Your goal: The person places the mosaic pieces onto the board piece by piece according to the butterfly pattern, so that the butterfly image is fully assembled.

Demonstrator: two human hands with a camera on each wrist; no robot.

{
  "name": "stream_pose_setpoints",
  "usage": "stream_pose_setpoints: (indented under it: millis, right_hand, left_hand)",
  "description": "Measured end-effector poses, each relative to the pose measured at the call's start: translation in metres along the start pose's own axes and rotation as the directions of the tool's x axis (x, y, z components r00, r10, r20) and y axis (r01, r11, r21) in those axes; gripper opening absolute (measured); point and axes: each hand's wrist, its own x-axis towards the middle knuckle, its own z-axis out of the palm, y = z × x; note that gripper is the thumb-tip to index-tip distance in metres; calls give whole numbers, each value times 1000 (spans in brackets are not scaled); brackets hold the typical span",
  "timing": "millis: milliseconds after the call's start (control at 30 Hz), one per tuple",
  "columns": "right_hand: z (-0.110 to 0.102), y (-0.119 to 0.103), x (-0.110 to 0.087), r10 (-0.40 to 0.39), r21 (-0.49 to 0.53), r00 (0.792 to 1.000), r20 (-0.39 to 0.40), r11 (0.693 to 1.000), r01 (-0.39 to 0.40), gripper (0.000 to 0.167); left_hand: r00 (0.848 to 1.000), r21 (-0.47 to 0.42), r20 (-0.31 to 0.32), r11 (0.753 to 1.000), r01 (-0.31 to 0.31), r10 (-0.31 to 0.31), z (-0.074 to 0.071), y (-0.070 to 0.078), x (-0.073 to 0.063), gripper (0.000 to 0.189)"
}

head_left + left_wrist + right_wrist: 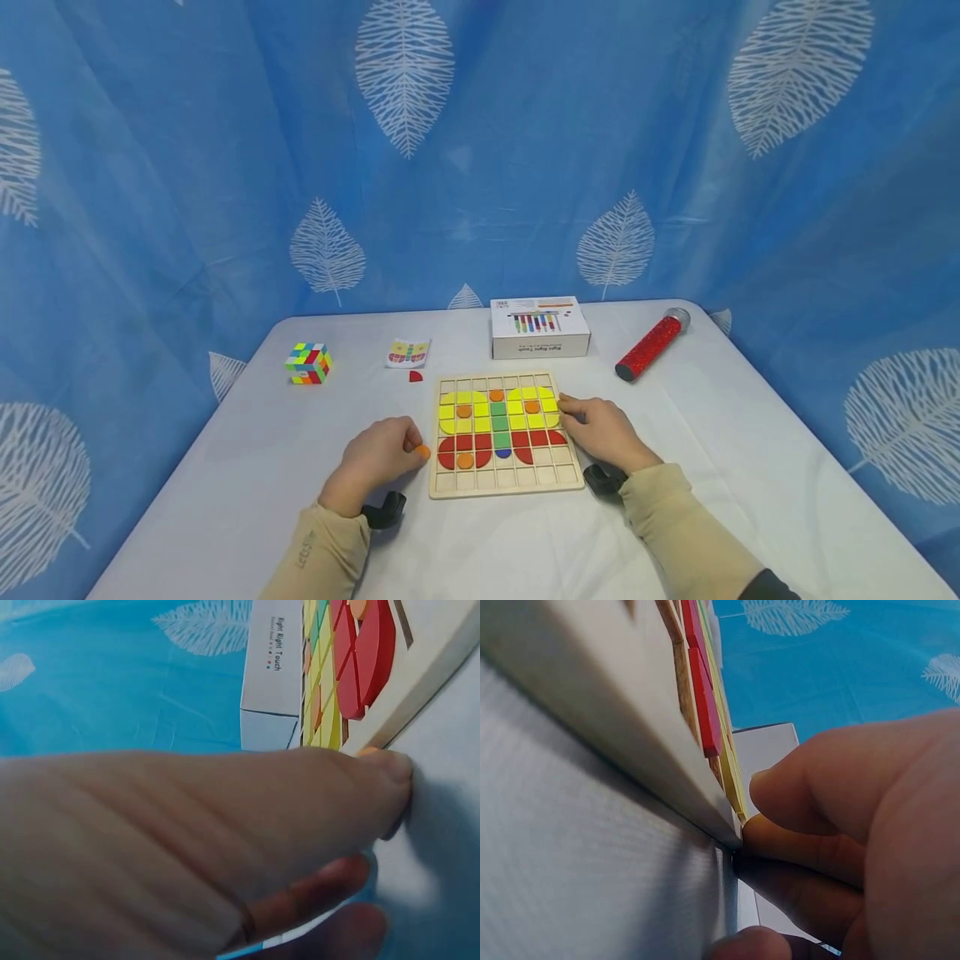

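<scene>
A wooden grid board (507, 486) lies on the table, filled in part with yellow, red, green, orange and blue tiles. Just off its left edge, my left hand (378, 454) pinches an orange round tile (422, 452) between thumb and fingers. In the left wrist view the thumb hides most of that tile. At the board's right edge, my right hand (603, 429) rests with its fingertips against the side. The right wrist view shows the right fingers (802, 847) touching the wooden rim, the thumb a little above. Behind the board lies a loose red quarter-circle tile (416, 377).
A pattern card (408, 353) lies beyond the red tile, with a puzzle cube (308, 363) farther left. Behind the board stands a white box (540, 329); a red glittery microphone (651, 346) lies to its right. Blue leaf-patterned cloth (480, 208) hangs behind the table.
</scene>
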Motion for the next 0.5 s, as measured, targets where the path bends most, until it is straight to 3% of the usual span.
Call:
stream_pose_setpoints:
  millis: [200, 300, 400, 500]
  right_hand:
    - [-1, 2, 1, 7, 0, 1000, 1, 1000, -7, 43]
    - [0, 2, 1, 10, 1, 1000, 7, 1000, -10, 44]
    - [0, 1, 1, 14, 4, 1000, 11, 1000, -14, 44]
    - [1, 1, 1, 20, 7, 1000, 4, 1000, -20, 44]
  left_hand:
    - [1000, -99, -7, 995, -13, 12, -1, 3, 1, 20]
    - [998, -158, -47, 986, -47, 40, 0, 6, 0, 18]
    - [989, -230, -105, 966, -121, 99, 8, 16, 1, 12]
    - [972, -280, -142, 934, -223, 190, 22, 34, 1, 7]
